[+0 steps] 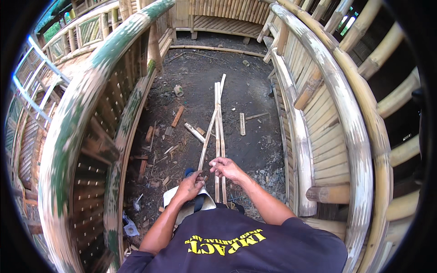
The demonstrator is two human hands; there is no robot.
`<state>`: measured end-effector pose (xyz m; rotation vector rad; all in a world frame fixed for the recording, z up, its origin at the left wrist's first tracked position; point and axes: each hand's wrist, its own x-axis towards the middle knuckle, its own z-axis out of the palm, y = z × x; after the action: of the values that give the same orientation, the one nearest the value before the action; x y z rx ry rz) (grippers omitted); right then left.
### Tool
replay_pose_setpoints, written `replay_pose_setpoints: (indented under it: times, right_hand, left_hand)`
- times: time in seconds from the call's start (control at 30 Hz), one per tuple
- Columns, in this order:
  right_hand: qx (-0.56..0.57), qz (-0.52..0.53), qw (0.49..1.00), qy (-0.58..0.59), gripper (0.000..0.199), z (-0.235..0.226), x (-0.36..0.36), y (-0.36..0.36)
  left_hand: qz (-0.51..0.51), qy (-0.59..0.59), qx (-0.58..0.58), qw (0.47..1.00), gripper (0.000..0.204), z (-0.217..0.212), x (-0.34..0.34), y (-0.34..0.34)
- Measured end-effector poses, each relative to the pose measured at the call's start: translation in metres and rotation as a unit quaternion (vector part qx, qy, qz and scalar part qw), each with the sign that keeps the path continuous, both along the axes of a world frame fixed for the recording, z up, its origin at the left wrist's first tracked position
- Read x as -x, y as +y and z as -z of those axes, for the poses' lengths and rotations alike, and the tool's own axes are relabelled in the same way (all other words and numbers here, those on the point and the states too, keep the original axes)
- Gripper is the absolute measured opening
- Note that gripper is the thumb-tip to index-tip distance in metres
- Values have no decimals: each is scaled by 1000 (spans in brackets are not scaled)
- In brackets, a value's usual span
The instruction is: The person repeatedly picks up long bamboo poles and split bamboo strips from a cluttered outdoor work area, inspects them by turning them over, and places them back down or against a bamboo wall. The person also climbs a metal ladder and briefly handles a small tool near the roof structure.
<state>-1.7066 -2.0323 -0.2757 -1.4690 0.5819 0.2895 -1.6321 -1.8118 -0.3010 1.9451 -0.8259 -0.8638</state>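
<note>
My left hand point(190, 186) is closed, its fingers curled together low in front of my body. The near end of a slanting bamboo strip point(208, 139) meets its fingertips, but whether they grip it I cannot tell. Slightly farther out and to the right, my right hand point(226, 168) is closed in a pinch, palm partly turned up; anything small in it is too unclear to name. Long, pale split bamboo strips point(217, 123) run away from me along the ground, crossing near their far part and passing under my right hand. A white curved object point(169, 196) with a dark strap sits beside my left wrist.
Bamboo benches with thick rails line the left point(68, 132) and right point(353, 132), and another bench point(223, 26) closes the far end. Dark soil point(255, 91) holds bamboo offcuts point(242, 123), reddish wood or brick pieces point(178, 116) and scraps. A bluish frame point(38, 82) stands at far left.
</note>
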Motion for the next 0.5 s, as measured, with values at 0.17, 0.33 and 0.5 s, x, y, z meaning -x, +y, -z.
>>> replay_pose_setpoints:
  times: [0.17,0.33,0.5]
  right_hand:
    - [5,0,1000,10,27,26,-157,-103]
    - [-4,0,1000,28,27,1,-329,-199]
    - [20,23,1000,-3,25,-9,-458,-312]
  left_hand:
    - [77,-162,-33,983,44,28,-152,-113]
    - [71,-75,-9,995,41,-10,-352,-241]
    - [120,-93,-72,986,41,-25,-509,-360]
